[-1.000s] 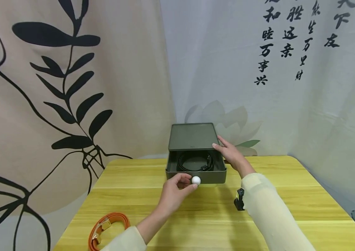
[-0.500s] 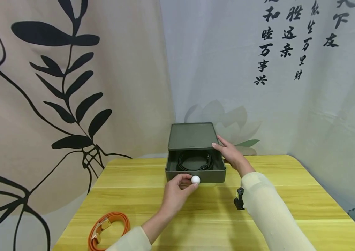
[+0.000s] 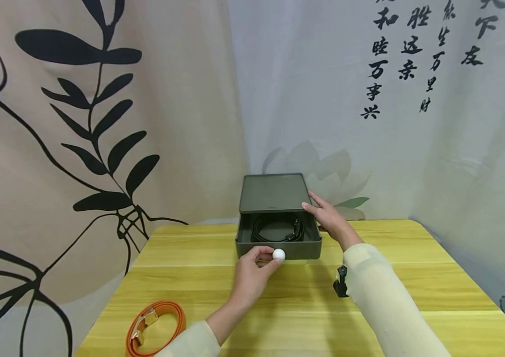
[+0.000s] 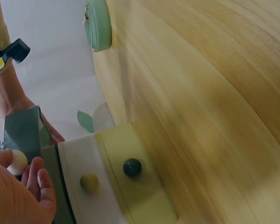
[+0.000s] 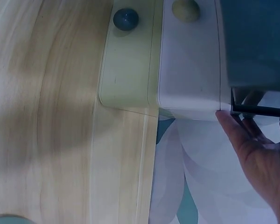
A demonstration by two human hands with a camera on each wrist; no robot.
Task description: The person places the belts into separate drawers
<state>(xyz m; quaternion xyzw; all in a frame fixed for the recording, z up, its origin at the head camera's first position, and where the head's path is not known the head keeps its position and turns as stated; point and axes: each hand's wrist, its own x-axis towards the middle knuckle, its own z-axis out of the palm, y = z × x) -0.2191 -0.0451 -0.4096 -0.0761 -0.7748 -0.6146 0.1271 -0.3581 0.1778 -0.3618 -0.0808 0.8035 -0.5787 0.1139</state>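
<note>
A small drawer cabinet (image 3: 275,192) with a dark grey-green top stands at the table's far edge in the head view. Its top drawer (image 3: 299,252) is pulled out, and a coiled black cable (image 3: 298,231) lies inside. My left hand (image 3: 249,280) pinches the round white knob (image 3: 279,254) on that drawer's front. On the cabinet's right side rests my right hand (image 3: 332,223), thumb near the top front corner and fingers spread along the side. Below, the left wrist view shows a white drawer (image 4: 81,156) with a yellowish knob (image 4: 89,183) and a pale yellow drawer (image 4: 126,144) with a dark knob (image 4: 132,167).
An orange coiled belt (image 3: 180,317) with a gold buckle lies at the front left of the wooden table (image 3: 288,312). A green coil (image 4: 101,25) sits near the table's edge in the left wrist view. Printed cloth (image 3: 190,124) hangs right behind the cabinet.
My left forearm has swung slightly to the right, its hand staying on the white knob. The drawer and my right hand show no clear movement.
</note>
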